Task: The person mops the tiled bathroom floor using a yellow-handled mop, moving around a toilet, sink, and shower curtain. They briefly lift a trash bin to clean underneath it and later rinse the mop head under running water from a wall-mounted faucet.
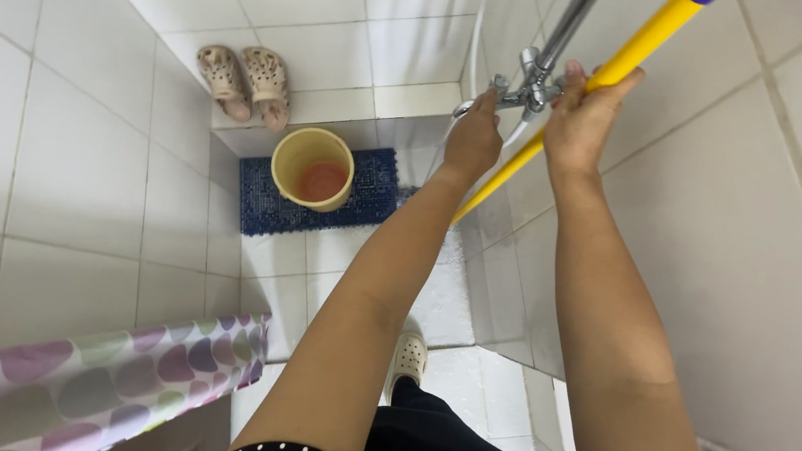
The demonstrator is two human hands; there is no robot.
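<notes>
Yellow pole (576, 99), probably light, stiff and smooth, slants toward 1 o'clock, clasped mid-shaft in the right hand (582, 120); the left hand (474, 138) closes on the chrome tap (527, 91) beside it.

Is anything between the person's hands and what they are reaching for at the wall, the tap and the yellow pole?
Nothing visible. The left hand is already on the tap, and the right hand is wrapped around the yellow pole right beside it. The bucket and slippers sit well off on the floor.
</notes>
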